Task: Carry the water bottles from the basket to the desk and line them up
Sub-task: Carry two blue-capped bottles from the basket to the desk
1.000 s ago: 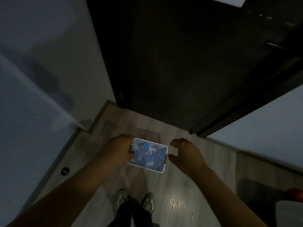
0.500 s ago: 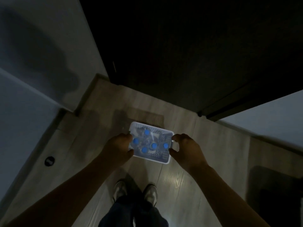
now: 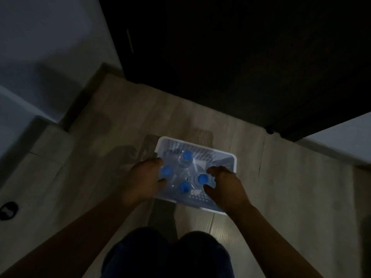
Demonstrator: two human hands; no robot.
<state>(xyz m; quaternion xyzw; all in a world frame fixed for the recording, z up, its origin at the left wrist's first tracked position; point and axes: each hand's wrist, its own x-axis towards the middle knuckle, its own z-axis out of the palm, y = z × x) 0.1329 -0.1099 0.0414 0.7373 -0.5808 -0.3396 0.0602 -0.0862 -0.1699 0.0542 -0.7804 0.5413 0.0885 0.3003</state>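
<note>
Bottles [image 3: 185,158] stand upright in the basket [image 3: 204,153], caps up; left hand [image 3: 144,180] and right hand [image 3: 223,188] each grip one.

Dim indoor room, likely home or flat, not certain. Pale wood-look plank floor [image 3: 291,177]. Plain light wall [image 3: 50,37] far left, dark skirting [image 3: 85,97] along its foot. Tall dark door or cupboard front [image 3: 220,57] across far side. Small round dark fitting [image 3: 8,210] in floor, near left.

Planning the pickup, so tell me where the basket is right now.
Head view: the white basket sits on the wood floor just right of centre, ahead of the person's knees, with the left hand and right hand reaching into it.
</note>
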